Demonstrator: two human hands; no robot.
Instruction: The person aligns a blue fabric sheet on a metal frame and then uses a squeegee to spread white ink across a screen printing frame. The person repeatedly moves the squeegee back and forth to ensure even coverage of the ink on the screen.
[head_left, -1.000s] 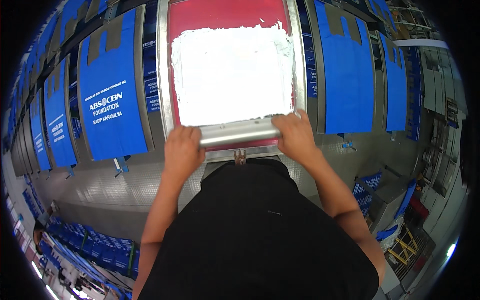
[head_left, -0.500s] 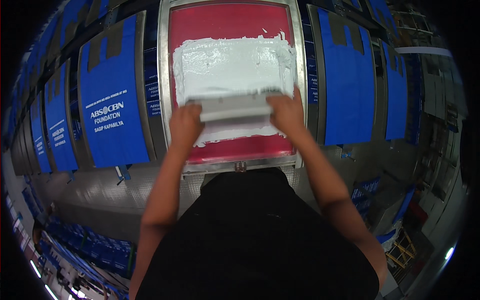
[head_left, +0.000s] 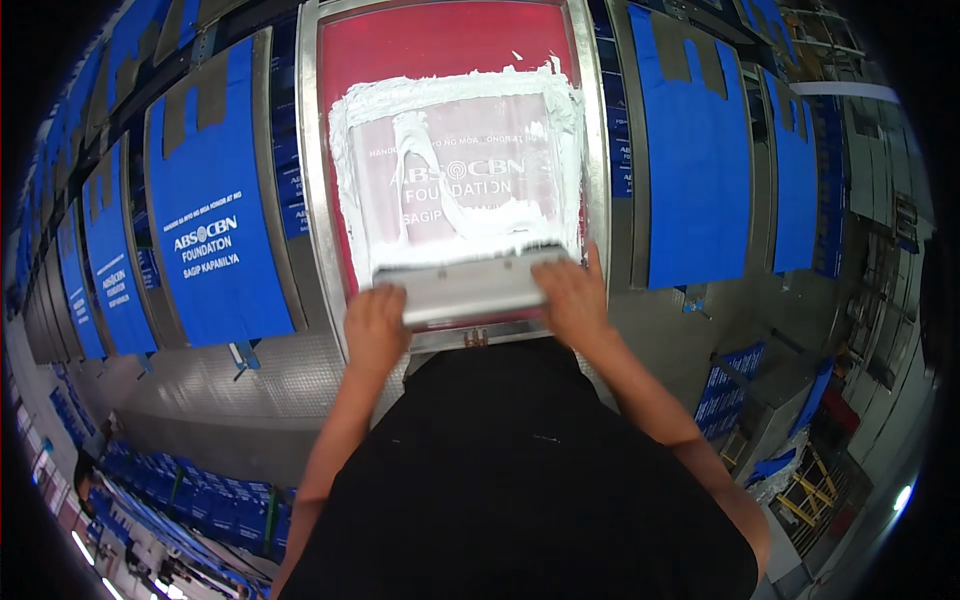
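Observation:
My left hand [head_left: 377,318] and my right hand [head_left: 574,297] are closed on the two ends of a wide metal squeegee [head_left: 470,287]. The squeegee lies across the near end of a screen-printing frame [head_left: 590,130] with a silver metal border and red mesh [head_left: 440,42]. Along its far edge runs a ridge of white ink [head_left: 490,255]. Beyond it, a pale printing area with lettering [head_left: 460,150] shows through, bordered by thick white ink and crossed by a few leftover streaks. The squeegee's blade underneath is hidden.
Blue bag panels on flat boards stand at both sides: a printed one [head_left: 210,200] on the left, a plain one [head_left: 690,170] on the right. Racks of blue printed pieces [head_left: 190,490] are at lower left. A cart [head_left: 775,395] and yellow rack [head_left: 808,495] stand at lower right.
Both hands have pulled the squeegee toward my body. The white ink that covered the middle of the screen is mostly swept off, and the lettering now shows.

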